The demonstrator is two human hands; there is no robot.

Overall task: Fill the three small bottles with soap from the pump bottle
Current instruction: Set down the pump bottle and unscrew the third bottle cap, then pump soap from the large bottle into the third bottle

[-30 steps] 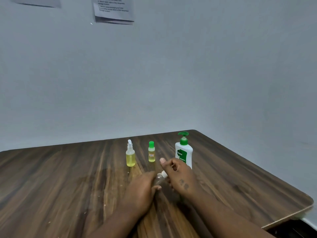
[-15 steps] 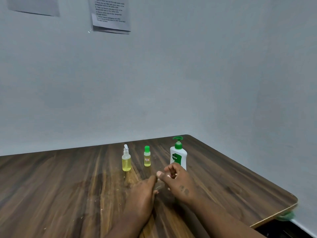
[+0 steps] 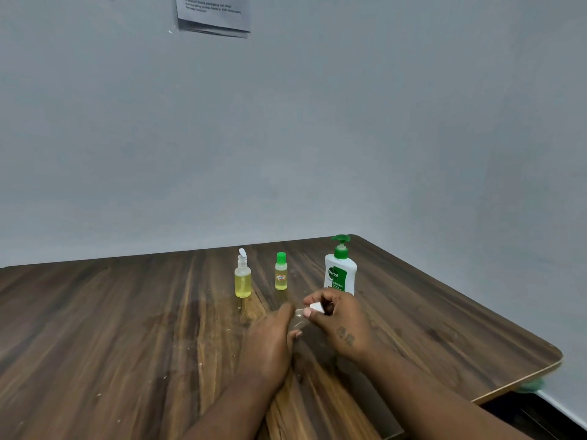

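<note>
Gripping the clear bottle [image 3: 297, 319] low over the table [image 3: 127, 328], the left hand [image 3: 270, 341] curls its fingers and thumb round the body, with the neck pointing toward the right hand [image 3: 341, 322]. That hand pinches the small white cap [image 3: 317, 308] between thumb and fingertips at the bottle's mouth. Whether the cap is seated or already free, I cannot tell.

The bottle looks empty, so it is probably very light, and its thin clear plastic likely dents under a hard squeeze. A hold round the middle of the body, as now, seems right, firm enough to resist the twist but no firmer. The cap is tiny and smooth and best taken by its sides. Any soap on the fingers would make both slippery.

Beyond the hands, the spray bottle [image 3: 243, 279] and the green-cap bottle [image 3: 281, 274] stand upright, a little apart, each holding yellow liquid, so two of the three seem filled. To their right, just behind the right hand, stands the pump bottle [image 3: 340, 274], upright with its green head up. It looks stiffer and heavier and should stay put when pressed from the top.

Farthest off, papers [image 3: 212, 14] hang on the wall [image 3: 381, 122].
</note>
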